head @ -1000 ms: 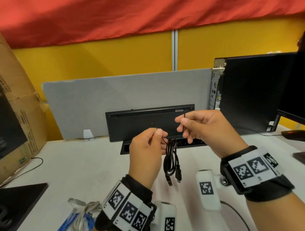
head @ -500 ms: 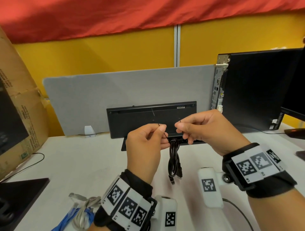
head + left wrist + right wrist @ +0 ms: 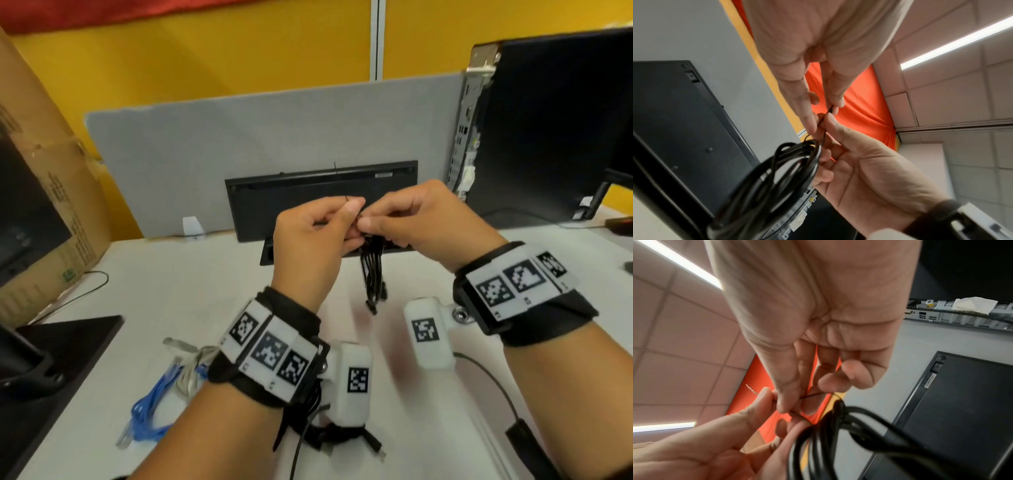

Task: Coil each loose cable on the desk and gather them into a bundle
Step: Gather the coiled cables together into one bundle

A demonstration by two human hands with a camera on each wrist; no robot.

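White laminate is forming the table (image 3: 178, 287) surface, which is carrying every item in the head view. At the rear, a grey divider panel (image 3: 239, 137) is standing upright, with a black keyboard (image 3: 308, 195) leaning on edge against it. A black computer tower (image 3: 555, 130) is standing at the right, and a brown cardboard box (image 3: 44, 192) is sitting at the left edge.

Both hands are working above the table centre, in front of the keyboard. The left hand (image 3: 308, 250) is pinching a thin black wire tie (image 3: 823, 125) between thumb and forefinger, with the remaining fingers curled. The right hand (image 3: 421, 222) is pinching the same wire tie from the opposite side, with its fingers (image 3: 828, 382) curled inward. The fingertips of both hands are meeting at the top of the coil.

The black cable (image 3: 371, 274) is hanging below the two hands, clear of the table. It is looking glossy and round in section, gathered into several long narrow loops lying side by side. The wire tie is passing round the top of the loops. Two connector ends are dangling at the bottom of the coil; their type is too blurred to identify.

At the near left of the table, a blue cable (image 3: 150, 411) and a grey cable (image 3: 191, 370) are lying together in loose loops, touching each other and partly hidden behind the left wrist.
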